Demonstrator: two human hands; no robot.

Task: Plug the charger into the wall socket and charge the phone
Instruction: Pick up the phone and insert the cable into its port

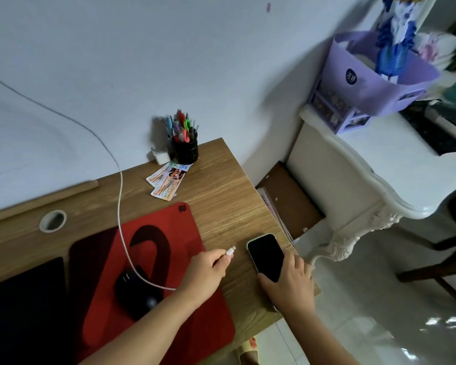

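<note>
Black mouse on red mousepad; pen cup behind.

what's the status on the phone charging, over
Left hand pinching cable plug, tip aimed at phone. Right hand steadying phone flat on desk. Plug not yet in. Gap between them clear.

Phone: lying flat near the desk's right edge, dark screen facing up, pale casing, its near end lying under the right hand.
Cable plug: white, pointing toward the phone (not touching it), being pinched by the left hand.
Cable: white, running up the wall leftward.
</note>
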